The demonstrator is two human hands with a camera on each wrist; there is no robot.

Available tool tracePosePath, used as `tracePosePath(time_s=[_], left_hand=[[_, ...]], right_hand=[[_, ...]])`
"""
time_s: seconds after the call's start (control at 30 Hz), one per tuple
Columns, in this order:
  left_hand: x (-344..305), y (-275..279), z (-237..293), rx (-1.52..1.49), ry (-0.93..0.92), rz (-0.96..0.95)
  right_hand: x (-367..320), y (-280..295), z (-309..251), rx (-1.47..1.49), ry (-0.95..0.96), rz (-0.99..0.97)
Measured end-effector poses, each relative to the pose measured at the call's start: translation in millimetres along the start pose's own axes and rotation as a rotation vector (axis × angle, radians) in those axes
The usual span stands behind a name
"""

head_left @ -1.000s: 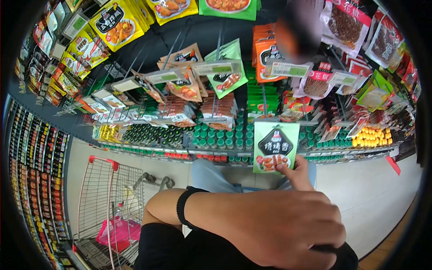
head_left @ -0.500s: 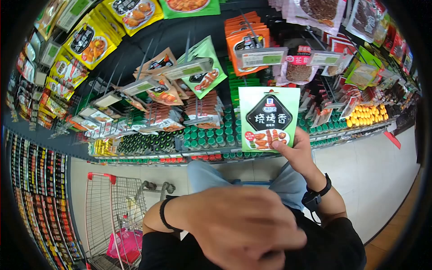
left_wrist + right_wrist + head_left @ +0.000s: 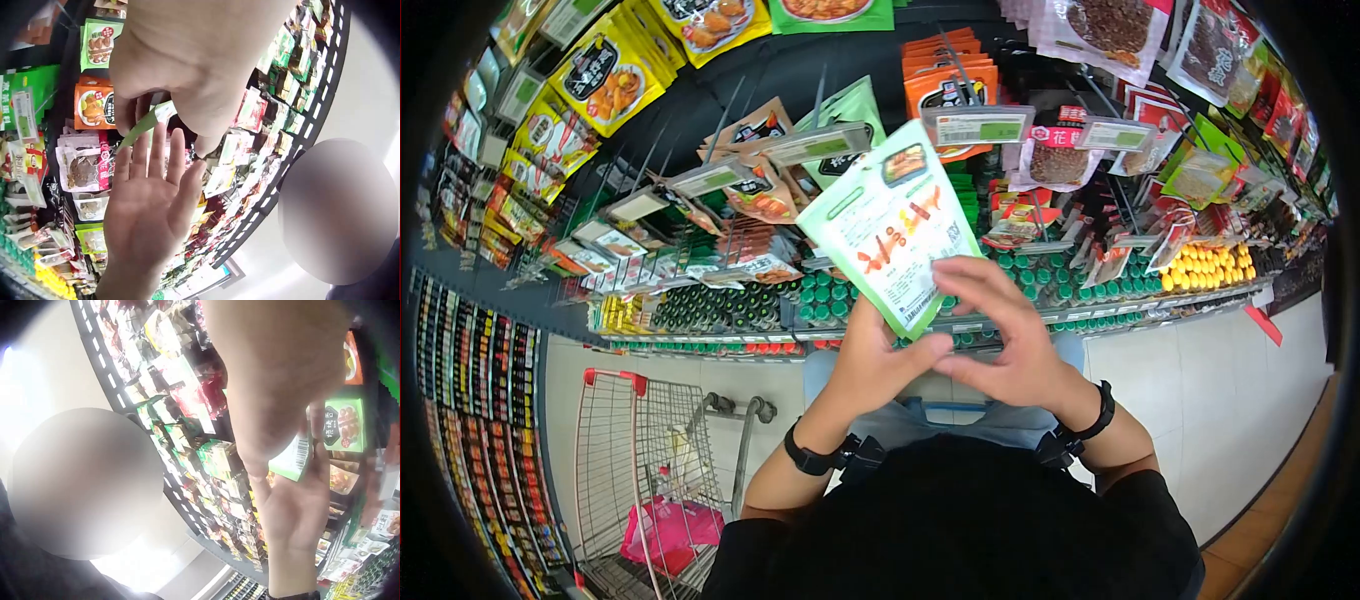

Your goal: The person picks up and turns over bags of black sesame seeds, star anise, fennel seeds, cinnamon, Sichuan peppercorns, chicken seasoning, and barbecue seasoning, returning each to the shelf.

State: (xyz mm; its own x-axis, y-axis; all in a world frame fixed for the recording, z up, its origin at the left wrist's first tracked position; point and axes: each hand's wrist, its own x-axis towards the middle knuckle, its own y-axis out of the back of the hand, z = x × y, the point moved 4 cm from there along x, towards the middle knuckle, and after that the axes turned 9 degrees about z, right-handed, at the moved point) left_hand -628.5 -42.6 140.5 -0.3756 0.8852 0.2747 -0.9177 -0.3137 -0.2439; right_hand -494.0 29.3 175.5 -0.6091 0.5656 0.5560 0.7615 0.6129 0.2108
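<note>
A light-green seasoning packet (image 3: 900, 230) is held up tilted in front of the shelves, its printed back towards the head camera. My left hand (image 3: 880, 355) grips its lower end, with the fingers largely hidden behind it. Close at the packet's lower right edge is my right hand (image 3: 1005, 335); its fingers are extended and overlap the edge. In the left wrist view the right palm (image 3: 147, 206) faces the camera with straight fingers, and the packet (image 3: 144, 128) appears nearly edge-on. A barcode shows on the packet (image 3: 294, 456) in the right wrist view, against the left hand (image 3: 297, 509).
Hanging racks hold yellow packets (image 3: 605, 75), orange packets (image 3: 945, 85) and pink-edged spice bags (image 3: 1055, 150). Below stand green-capped bottles (image 3: 825, 300) and yellow-capped ones (image 3: 1210, 265). A wire shopping cart (image 3: 615, 450) with a pink bag (image 3: 670, 530) stands at the left.
The packet has turned from its front to its back and tilted. My left hand has moved from low in front of my body to grip it; my right hand has loosened its pinch.
</note>
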Motion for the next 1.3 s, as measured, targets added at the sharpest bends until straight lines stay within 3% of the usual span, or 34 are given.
tracePosePath(time_s=[0.1,0.2,0.27,0.3,0.33,0.4,0.43,0.53,0.67,1.3], left_hand=[[6.1,14.7,-1.2,0.027,0.052,0.119],[6.4,19.6,-0.8,0.025,0.097,0.212],[4.1,20.7,-1.2,-0.004,0.155,0.142],[3.2,19.4,0.5,-0.005,0.154,0.142],[1.8,16.1,2.5,0.025,0.172,0.12],[0.0,11.1,4.6,0.052,0.192,0.094],[0.0,8.8,5.4,0.08,0.186,0.061],[0.0,7.4,5.0,0.144,0.162,0.001],[-0.4,6.8,1.5,0.161,0.206,-0.047],[-5.2,5.2,6.1,0.148,0.166,-0.053]], right_hand=[[-4.5,-2.5,1.5,0.006,0.053,-0.06],[-14.0,14.4,14.5,-0.041,0.069,0.083],[-13.9,27.5,23.7,-0.152,-0.046,0.313],[-10.1,25.5,21.6,-0.019,-0.118,0.341],[-8.8,20.9,20.3,-0.02,-0.119,0.342],[-11.1,8.9,27.1,0.562,-0.372,0.31],[-13.6,6.6,29.9,0.591,-0.387,0.302],[-20.7,10.5,40.2,0.508,-0.401,0.209],[-18.8,15.4,40.7,0.498,-0.372,0.285],[-17.3,19.2,44.9,0.502,-0.374,0.255]])
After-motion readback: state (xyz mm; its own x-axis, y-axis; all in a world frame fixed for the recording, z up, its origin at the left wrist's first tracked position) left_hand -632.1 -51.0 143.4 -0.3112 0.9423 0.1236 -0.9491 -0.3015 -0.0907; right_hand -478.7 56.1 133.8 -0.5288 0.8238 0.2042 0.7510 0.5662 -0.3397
